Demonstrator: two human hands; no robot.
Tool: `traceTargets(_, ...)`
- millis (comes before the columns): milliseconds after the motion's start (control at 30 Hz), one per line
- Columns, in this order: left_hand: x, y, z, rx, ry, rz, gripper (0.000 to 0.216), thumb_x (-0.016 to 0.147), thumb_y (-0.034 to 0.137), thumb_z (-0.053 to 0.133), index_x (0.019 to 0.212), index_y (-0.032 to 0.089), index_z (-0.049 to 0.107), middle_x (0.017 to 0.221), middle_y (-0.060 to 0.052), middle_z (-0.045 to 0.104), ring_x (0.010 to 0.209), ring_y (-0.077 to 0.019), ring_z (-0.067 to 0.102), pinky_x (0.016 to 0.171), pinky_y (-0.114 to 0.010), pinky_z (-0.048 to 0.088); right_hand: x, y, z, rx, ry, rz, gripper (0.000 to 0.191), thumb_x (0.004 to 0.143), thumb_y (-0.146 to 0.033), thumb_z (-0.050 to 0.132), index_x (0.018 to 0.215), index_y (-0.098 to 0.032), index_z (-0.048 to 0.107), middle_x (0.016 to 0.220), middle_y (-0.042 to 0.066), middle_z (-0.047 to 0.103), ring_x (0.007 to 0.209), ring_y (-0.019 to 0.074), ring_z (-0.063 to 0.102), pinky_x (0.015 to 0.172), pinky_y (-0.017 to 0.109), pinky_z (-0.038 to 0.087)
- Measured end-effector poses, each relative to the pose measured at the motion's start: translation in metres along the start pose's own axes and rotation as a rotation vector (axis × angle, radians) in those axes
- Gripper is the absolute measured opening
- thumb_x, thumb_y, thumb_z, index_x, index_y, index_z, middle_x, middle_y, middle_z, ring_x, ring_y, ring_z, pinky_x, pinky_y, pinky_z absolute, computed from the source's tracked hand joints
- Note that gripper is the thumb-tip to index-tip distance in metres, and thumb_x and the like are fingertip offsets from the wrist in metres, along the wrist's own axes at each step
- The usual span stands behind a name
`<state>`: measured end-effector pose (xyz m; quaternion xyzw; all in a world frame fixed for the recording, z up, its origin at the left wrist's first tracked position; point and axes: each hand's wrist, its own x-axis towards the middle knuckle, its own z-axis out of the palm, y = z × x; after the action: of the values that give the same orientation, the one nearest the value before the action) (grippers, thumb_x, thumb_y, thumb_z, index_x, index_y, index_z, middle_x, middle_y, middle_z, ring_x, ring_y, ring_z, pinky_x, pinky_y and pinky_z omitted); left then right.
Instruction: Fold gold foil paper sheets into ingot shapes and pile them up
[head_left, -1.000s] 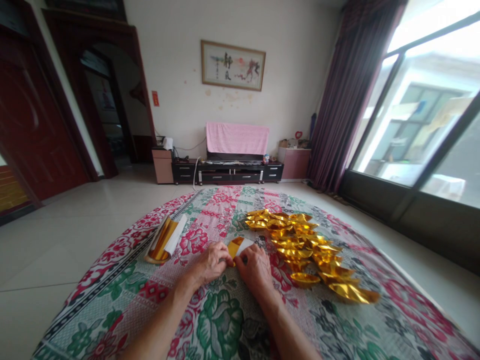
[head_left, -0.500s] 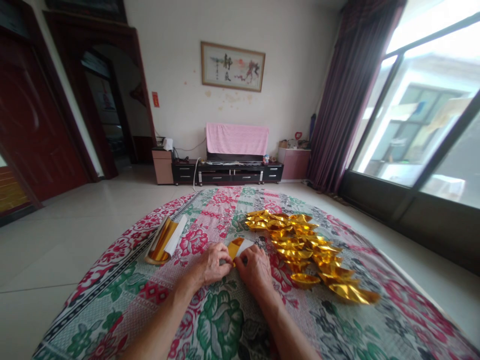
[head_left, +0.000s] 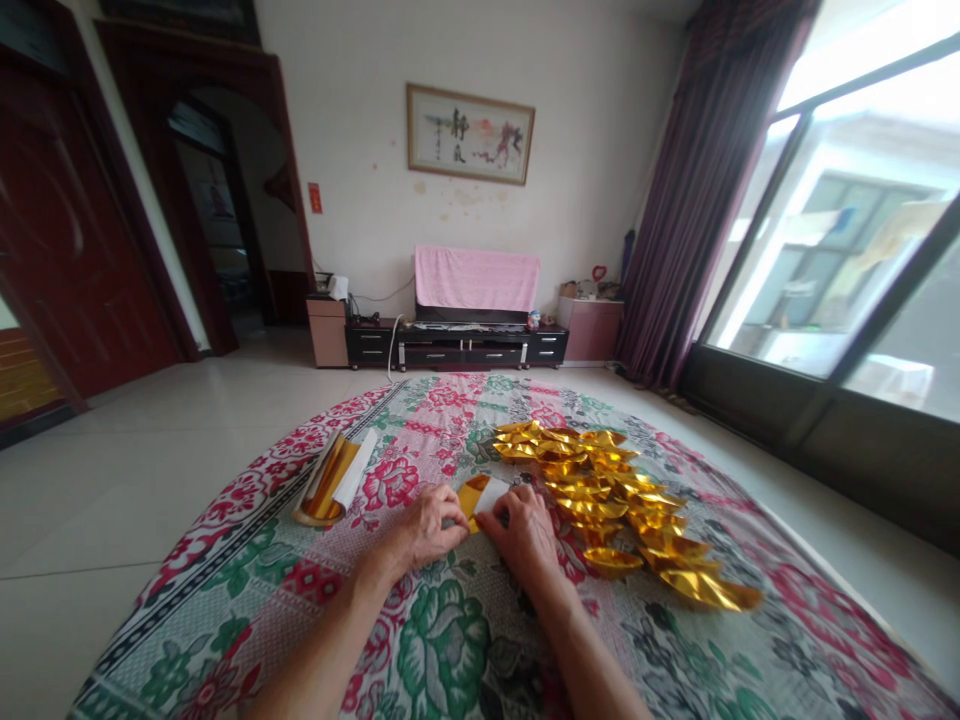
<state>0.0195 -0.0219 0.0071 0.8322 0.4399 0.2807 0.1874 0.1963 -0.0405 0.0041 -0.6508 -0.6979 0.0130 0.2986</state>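
A partly folded sheet of gold foil paper [head_left: 491, 494], white on one face, lies between my hands on the flowered cloth. My left hand [head_left: 431, 525] has its fingers closed on the paper's left edge. On the right side, my right hand [head_left: 525, 530] grips the same paper with thumb and bent fingers, covering that end. Just right of it spreads a group of several folded gold paper ingots [head_left: 600, 490]. To the left rests a curled stack of gold and white paper sheets [head_left: 335, 480].
The round table wears a patterned tablecloth [head_left: 442, 640]. Beyond it, a low black TV stand [head_left: 457, 345] stands by the wall, its screen draped with a pink towel [head_left: 477, 277]. A purple curtain [head_left: 667, 200] and window are at right, a dark red door [head_left: 75, 220] at left.
My right hand has slid slightly to the right along the paper, and more of the sheet shows between the hands. The left hand stays nearly in place.
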Motion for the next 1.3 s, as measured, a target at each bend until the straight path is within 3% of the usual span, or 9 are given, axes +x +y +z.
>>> traceTargets(367, 0.0, 0.001, 0.0, -0.01, 0.003, -0.008, 0.013, 0.071, 0.022, 0.057, 0.071, 0.022, 0.07, 0.086, -0.002, 0.059, 0.087, -0.015, 0.054, 0.086, -0.027, 0.042, -0.005, 0.001, -0.002, 0.0, 0.015, -0.045, 0.018, 0.082, -0.031, 0.05, 0.072, -0.019, 0.059, 0.086, 0.003, 0.054, 0.08, 0.0159, 0.048, 0.076, 0.027, 0.034)
traceTargets(533, 0.0, -0.001, 0.001, 0.011, -0.004, -0.017, 0.019, 0.069, 0.016, 0.052, 0.072, 0.023, 0.07, 0.087, -0.002, 0.059, 0.088, -0.0152, 0.054, 0.086, -0.027, 0.042, -0.011, -0.008, -0.007, -0.015, 0.004, -0.026, 0.019, 0.075, -0.039, 0.058, 0.078, -0.02, 0.06, 0.092, 0.005, 0.054, 0.085, 0.019, 0.049, 0.076, 0.029, 0.035)
traceTargets(933, -0.002, -0.007, -0.001, -0.005, -0.035, 0.008, 0.027, 0.067, 0.011, 0.051, 0.075, 0.027, 0.073, 0.091, -0.001, 0.057, 0.092, -0.0135, 0.053, 0.09, -0.025, 0.041, -0.011, -0.008, -0.004, 0.0, -0.01, 0.015, 0.018, 0.071, -0.035, 0.06, 0.081, -0.02, 0.059, 0.093, 0.005, 0.053, 0.087, 0.0202, 0.048, 0.076, 0.031, 0.034)
traceTargets(1300, -0.002, -0.001, -0.006, -0.055, 0.003, 0.045, 0.018, 0.07, 0.011, 0.05, 0.077, 0.019, 0.065, 0.085, -0.001, 0.06, 0.087, -0.0135, 0.054, 0.084, -0.025, 0.041, -0.011, -0.008, -0.002, 0.001, 0.002, 0.012, 0.016, 0.071, -0.034, 0.059, 0.079, -0.021, 0.058, 0.093, 0.005, 0.053, 0.086, 0.0203, 0.048, 0.076, 0.03, 0.034)
